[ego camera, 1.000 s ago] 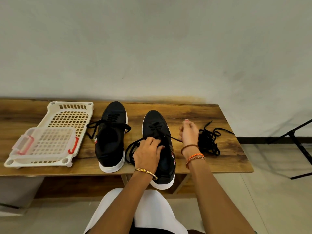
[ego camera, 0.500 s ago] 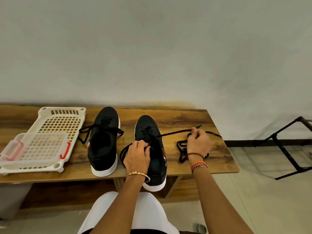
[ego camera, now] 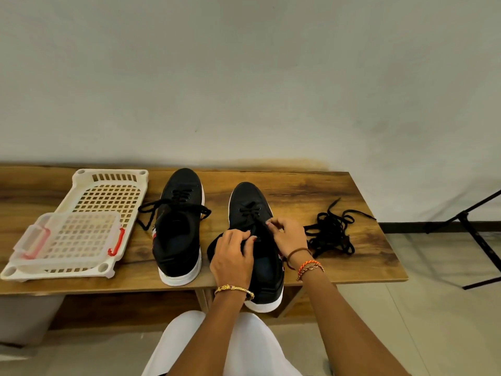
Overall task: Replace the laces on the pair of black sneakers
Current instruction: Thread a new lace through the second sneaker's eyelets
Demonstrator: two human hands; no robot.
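Observation:
Two black sneakers with white soles stand on the wooden bench (ego camera: 311, 191). The left sneaker (ego camera: 180, 232) is laced, its lace ends lying loose to both sides. The right sneaker (ego camera: 260, 248) has its heel over the front edge. My left hand (ego camera: 233, 259) lies on its opening and pinches the lace at the tongue. My right hand (ego camera: 287, 234) is curled beside it, pinching the same black lace near the upper eyelets. A pile of loose black laces (ego camera: 332, 232) lies on the bench just right of my right hand.
A cream perforated plastic tray (ego camera: 108, 191) with a clear red-clipped lid (ego camera: 67, 240) on it sits at the bench's left. A black metal stand (ego camera: 474, 234) stands on the floor at the right. A wall runs close behind the bench.
My right hand, which was stretched to the right pulling a lace taut, has come back to the right sneaker's eyelets. The loose laces lie in a pile again. My left hand stayed on the shoe.

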